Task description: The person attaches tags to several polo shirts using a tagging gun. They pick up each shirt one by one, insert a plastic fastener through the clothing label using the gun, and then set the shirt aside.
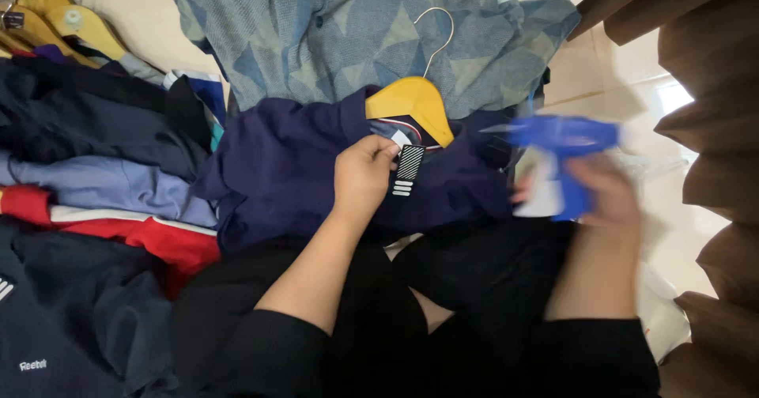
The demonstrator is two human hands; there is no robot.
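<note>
- Left hand pinches a small black-and-white striped hang tag at the collar of a navy knit shirt; the shirt lies spread just beyond the person's lap
- Right hand, blurred, grips a blue plastic tagging gun just right of the collar
- A yellow plastic hanger sits in the collar; a grey-blue patterned shirt lies beyond
</note>
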